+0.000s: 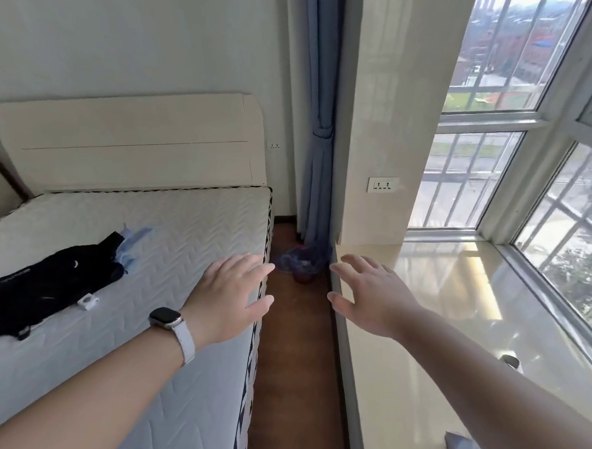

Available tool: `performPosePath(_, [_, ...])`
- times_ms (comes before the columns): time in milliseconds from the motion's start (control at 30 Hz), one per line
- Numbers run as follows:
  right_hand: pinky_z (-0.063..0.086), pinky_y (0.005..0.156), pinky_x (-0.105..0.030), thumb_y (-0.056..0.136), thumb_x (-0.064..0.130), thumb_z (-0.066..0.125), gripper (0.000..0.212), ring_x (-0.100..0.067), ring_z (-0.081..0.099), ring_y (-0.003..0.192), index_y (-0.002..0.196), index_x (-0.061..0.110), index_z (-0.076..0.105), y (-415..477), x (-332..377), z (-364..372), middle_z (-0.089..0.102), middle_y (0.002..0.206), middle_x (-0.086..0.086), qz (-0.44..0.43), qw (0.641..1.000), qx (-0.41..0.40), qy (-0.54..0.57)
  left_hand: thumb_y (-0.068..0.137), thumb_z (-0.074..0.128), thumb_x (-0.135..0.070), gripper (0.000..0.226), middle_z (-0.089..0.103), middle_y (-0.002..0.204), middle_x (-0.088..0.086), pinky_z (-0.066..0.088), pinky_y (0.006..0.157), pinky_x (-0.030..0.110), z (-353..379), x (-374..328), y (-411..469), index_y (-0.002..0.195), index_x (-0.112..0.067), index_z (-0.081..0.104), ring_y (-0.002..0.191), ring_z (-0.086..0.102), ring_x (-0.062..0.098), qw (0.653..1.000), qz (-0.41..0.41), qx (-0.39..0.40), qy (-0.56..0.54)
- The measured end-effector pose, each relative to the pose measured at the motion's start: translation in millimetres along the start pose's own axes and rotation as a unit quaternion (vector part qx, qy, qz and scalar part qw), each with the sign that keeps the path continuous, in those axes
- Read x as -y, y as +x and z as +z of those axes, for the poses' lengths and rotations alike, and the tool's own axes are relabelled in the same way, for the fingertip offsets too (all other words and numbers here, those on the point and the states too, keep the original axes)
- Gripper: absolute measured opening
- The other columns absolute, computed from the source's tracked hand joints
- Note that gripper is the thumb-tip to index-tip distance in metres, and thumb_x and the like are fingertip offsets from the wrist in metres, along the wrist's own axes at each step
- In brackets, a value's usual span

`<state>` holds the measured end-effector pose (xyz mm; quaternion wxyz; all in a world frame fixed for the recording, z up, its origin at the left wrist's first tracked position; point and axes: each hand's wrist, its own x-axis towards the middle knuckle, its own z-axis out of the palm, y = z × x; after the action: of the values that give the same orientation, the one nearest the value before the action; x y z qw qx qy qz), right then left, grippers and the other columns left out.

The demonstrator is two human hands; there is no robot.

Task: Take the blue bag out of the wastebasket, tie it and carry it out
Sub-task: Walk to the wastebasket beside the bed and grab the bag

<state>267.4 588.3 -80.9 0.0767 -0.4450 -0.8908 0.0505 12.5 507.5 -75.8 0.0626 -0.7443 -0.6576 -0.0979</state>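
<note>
A small dark red wastebasket (303,276) stands on the floor at the far end of a narrow aisle, below a blue curtain. A translucent blue bag (294,259) lines it and folds over its rim. My left hand (231,296), with a watch on the wrist, is stretched forward over the mattress edge, fingers spread, holding nothing. My right hand (373,293) reaches forward over the sill edge, fingers also apart and empty. Both hands are well short of the basket.
A bed with a white mattress (150,237) borders the aisle on the left, with black clothing (44,286) on it. A glossy window sill (455,301) borders it on the right. The brown floor strip (291,361) between them is narrow. A blue curtain (320,157) hangs above the basket.
</note>
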Motion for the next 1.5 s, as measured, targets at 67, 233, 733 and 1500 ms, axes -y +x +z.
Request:
performPosePath(67, [0.032,0.108,-0.039,0.091,0.057,0.035,0.056,-0.023,0.033,0.136,0.140,0.030,0.035,12.0,-6.6,-2.0,0.037,0.147,0.003,-0.006,1.000,-0.003,-0.002,0.084,0.036,-0.052,0.057,0.052,0.140,0.004,0.030,0.107,0.044,1.6,3.7,11.7,0.130,-0.024,0.053,0.130,0.045,0.026,1.000,0.005,0.000,0.007])
performPosePath(233, [0.035,0.107,-0.040,0.091,0.057,0.036,0.055,-0.024,0.035,0.135,0.138,0.029,0.037,47.7,-24.5,-2.3,0.039,0.146,0.002,-0.013,1.000,-0.010,-0.001,0.085,0.037,-0.052,0.056,0.051,0.141,0.003,0.029,0.107,0.043,11.3,18.3,46.8,0.132,-0.025,0.051,0.130,0.045,0.025,1.000,0.004,-0.001,0.014])
performPosePath(733, [0.034,0.108,-0.039,0.091,0.058,0.034,0.058,-0.020,0.035,0.134,0.143,0.031,0.034,259.8,-54.0,28.9,0.039,0.146,0.006,-0.011,0.999,0.030,-0.024,0.083,0.043,-0.048,0.052,0.058,0.133,0.003,0.035,0.104,0.044,67.5,149.2,212.5,0.127,-0.022,0.056,0.123,0.051,0.025,1.000,0.005,-0.009,0.000])
performPosePath(1500, [0.038,0.103,-0.034,0.092,0.054,0.038,0.054,-0.019,0.042,0.129,0.140,0.030,0.038,526.8,-149.0,96.1,0.045,0.141,0.006,0.012,0.998,0.054,0.002,0.086,0.042,-0.045,0.051,0.053,0.139,0.002,0.033,0.106,0.041,173.9,278.8,442.1,0.131,-0.023,0.053,0.129,0.046,0.023,0.997,0.024,0.045,-0.055])
